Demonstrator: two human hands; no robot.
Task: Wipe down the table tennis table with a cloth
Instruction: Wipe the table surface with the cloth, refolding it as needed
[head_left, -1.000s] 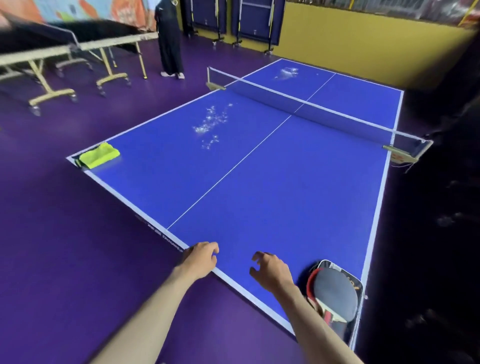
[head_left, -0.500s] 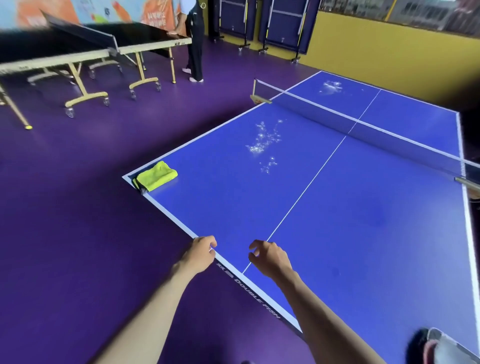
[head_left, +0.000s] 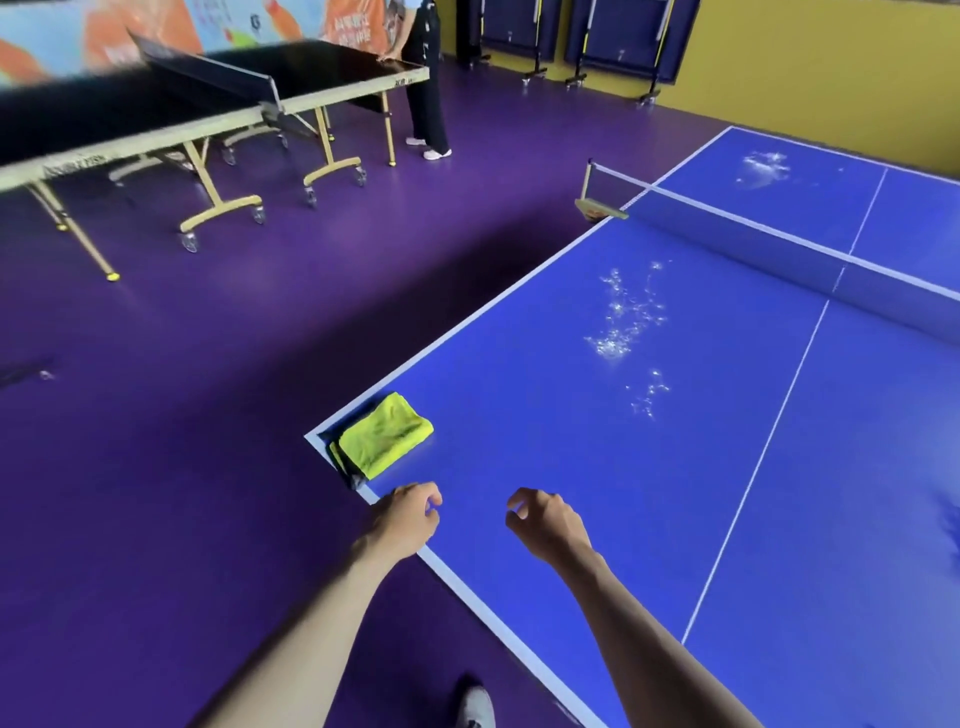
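The blue table tennis table (head_left: 571, 467) fills the right of the view. A folded yellow-green cloth (head_left: 383, 435) lies on its near left corner. My left hand (head_left: 408, 514) hovers at the table's near edge, just below the cloth, fingers loosely curled and holding nothing. My right hand (head_left: 545, 522) hovers over the blue surface a little to the right, also loosely curled and holding nothing. White speckled splashes (head_left: 626, 317) mark the near half of the table, and another patch (head_left: 763, 166) lies beyond the net (head_left: 753, 239).
A dark table tennis table (head_left: 218, 104) on wheeled yellow legs stands at the far left, with a person (head_left: 426, 88) at its end. Folded tables (head_left: 618, 36) line the yellow back wall. Purple floor (head_left: 182, 415) surrounds the table. My shoe (head_left: 475, 706) shows below.
The view has shifted left along the table's near edge. Both hands now sit close to the cloth at the corner. The paddle at the right corner has left the view.
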